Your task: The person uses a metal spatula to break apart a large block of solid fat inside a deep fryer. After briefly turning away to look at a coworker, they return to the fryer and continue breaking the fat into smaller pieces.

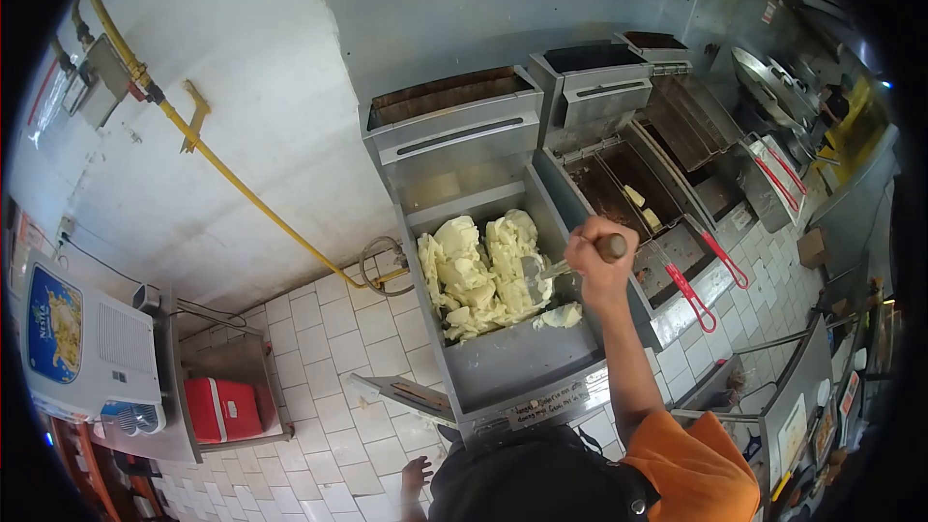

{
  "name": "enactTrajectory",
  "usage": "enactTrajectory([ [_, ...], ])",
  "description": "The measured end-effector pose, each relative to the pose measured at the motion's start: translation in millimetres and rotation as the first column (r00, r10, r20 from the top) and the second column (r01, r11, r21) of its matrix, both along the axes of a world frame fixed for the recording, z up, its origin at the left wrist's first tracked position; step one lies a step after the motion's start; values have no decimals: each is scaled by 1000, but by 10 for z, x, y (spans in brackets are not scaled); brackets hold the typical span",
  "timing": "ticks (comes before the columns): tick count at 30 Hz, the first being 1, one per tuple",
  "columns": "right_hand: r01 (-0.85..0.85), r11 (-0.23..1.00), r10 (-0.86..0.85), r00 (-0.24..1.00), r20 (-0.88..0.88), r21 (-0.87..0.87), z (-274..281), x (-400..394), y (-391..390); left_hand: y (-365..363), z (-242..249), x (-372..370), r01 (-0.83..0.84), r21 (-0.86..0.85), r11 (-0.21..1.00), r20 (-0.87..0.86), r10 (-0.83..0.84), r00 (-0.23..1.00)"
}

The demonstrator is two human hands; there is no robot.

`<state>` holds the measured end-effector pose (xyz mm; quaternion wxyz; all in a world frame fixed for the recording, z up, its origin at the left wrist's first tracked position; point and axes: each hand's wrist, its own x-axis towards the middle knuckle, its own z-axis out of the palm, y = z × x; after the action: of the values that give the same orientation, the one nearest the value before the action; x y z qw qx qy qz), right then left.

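Note:
My right hand (597, 261) is closed around the wooden handle of a metal spatula (556, 271), its grip end sticking out above the fist. The blade is pressed into pale yellow solid fat (464, 266), which lies in broken lumps in the steel fryer vat (512, 367). A loose piece of fat (559, 316) sits at the near side of the heap. Low beside my body hangs my left hand (417, 475), holding nothing, its small visible fingers apart.
To the right, a second fryer holds wire baskets (667, 203) with red handles (691, 300) and pale yellow pieces. A yellow gas pipe (242, 188) runs down the left wall. A red cooler (222, 410) stands on a low shelf at left. White tiles (338, 358) cover the floor.

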<state>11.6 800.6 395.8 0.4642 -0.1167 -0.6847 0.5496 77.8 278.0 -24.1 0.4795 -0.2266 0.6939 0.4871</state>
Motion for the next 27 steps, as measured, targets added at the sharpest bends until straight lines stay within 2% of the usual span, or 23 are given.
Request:
enactTrajectory([
  [1,-1,1000,1,1000,-1,5,-133,-38,71,47,14,-13,30,-1,1000,-4,-30,1000],
  [3,-118,970,125,992,18,-213,-393,-76,197,57,-70,-28,34,27,999,-6,-34,999],
  [4,-167,939,157,986,-56,-302,-492,-83,277,36,-100,-28,42,52,998,-12,-42,999],
  [5,-167,937,158,986,-54,-308,-590,-77,395,20,-81,-5,41,47,998,-8,-40,999],
  [7,-167,840,19,960,-278,-517,-779,-26,688,49,-38,1,59,28,998,-24,-58,998],
  [9,-278,851,87,912,-400,-447,-968,145,986,9,2,38,36,16,999,-7,-36,999],
  [10,-231,888,64,918,-391,-398,-1022,216,1030,-84,-121,109,218,31,975,-158,-210,965],
  [11,-231,886,63,920,-388,-403,-1109,251,1016,-147,-151,170,394,18,919,-303,-370,878],
  [12,-233,891,55,907,-417,-390,-1226,287,991,-249,-167,175,636,-24,771,-637,-502,584],
  [13,-235,896,45,893,-448,-377,-1354,318,956,-324,-208,139,638,-30,770,-632,-509,584],
  [14,-213,905,30,895,-446,-367,-1488,315,885,-371,-285,76,792,-212,572,-622,-704,343],
  [15,-169,916,-7,899,-437,-362,-1632,309,781,-447,-335,43,866,-381,323,-555,-829,65],
  [16,-125,926,-43,901,-431,-355,-1754,291,642,-507,-298,24,865,-389,317,-550,-833,58],
  [17,-129,932,-29,905,-424,-339,-1920,289,519,-486,-290,-38,805,-160,572,-366,-791,490],
  [18,-136,938,-12,908,-419,-320,-2086,266,379,-434,-258,-130,722,-62,689,-230,-714,662],
  [19,-54,967,-63,895,-442,-248,-2187,183,146,-385,-230,-222,596,-8,803,-84,-594,800],
  [20,-106,977,28,924,-381,-183,-2386,164,-23,-330,-126,-314,509,-19,861,-83,-508,857],
  [21,-101,990,82,979,-185,-96,-2484,153,-229,-279,-18,-399,413,-32,910,-83,-414,906],
  [23,-239,967,243,969,-34,94,-2253,42,-494,4,257,-637,393,-132,910,-117,-408,905],
  [24,-238,967,243,969,-44,90,-2227,-29,-544,38,282,-732,427,-109,898,-191,-440,877],
  [25,-238,967,238,971,9,92,-2199,-91,-582,96,354,-794,426,-117,897,-195,-442,876],
  [27,-243,965,238,969,58,98,-2078,-159,-534,378,614,-889,398,-70,915,-321,-398,859],
])
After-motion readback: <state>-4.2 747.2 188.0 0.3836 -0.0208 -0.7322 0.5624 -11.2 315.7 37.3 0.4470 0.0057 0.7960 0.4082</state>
